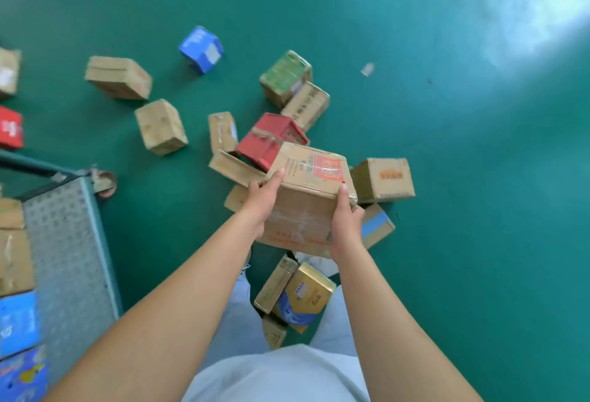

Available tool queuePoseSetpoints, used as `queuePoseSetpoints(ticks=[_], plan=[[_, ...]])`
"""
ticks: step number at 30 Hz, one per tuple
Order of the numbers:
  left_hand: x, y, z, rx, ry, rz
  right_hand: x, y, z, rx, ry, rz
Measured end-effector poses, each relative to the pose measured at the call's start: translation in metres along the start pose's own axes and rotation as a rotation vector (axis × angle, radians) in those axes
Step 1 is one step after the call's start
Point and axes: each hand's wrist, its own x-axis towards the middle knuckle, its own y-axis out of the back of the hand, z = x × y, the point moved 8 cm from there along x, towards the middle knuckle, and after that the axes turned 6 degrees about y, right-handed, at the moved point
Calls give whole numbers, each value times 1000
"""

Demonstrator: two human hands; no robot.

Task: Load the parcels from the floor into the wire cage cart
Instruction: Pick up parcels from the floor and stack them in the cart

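I hold a taped brown cardboard parcel (308,191) with a red label on top, lifted above the pile. My left hand (263,199) grips its left side, thumb up along the top edge. My right hand (346,226) grips its right side, thumb on the top corner. Several more parcels lie on the green floor around it: a red box (271,140), a brown box with orange print (383,180), a gold and blue box (306,296) between my legs. The cart (73,255), with a perforated metal deck, stands at the lower left.
Brown and blue parcels (16,299) sit along the cart's left part. A cart wheel (103,183) sticks out at its far corner. Farther off lie a blue box (201,49), a green box (284,77) and brown boxes (119,77). Green floor (479,178) spreads to the right.
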Motion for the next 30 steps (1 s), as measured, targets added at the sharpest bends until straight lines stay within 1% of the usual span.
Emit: queuePoseSetpoints(ticks=[5, 10, 14, 16, 18, 23, 26, 30], plan=[[-40, 99, -31, -265, 8, 109, -56, -77, -23, -226, 113, -203], [-8, 175, -125, -572, 57, 201, -109, -145, -19, -468, 206, -405], [-76, 213, -146, -803, 55, 299, -146, -201, -3, -674, 278, -514], [-85, 239, -170, -930, 49, 325, -168, -236, 16, -800, 312, -571], [-84, 260, -193, -1007, 62, 356, -185, -267, 34, -861, 326, -627], [-65, 340, -264, -1189, 129, 437, -224, -367, 111, -1071, 313, -709], [-49, 392, -308, -1287, 197, 443, -248, -425, 163, -1169, 256, -711], [-52, 474, -336, -1344, 240, 464, -287, -496, 220, -1266, 204, -669]])
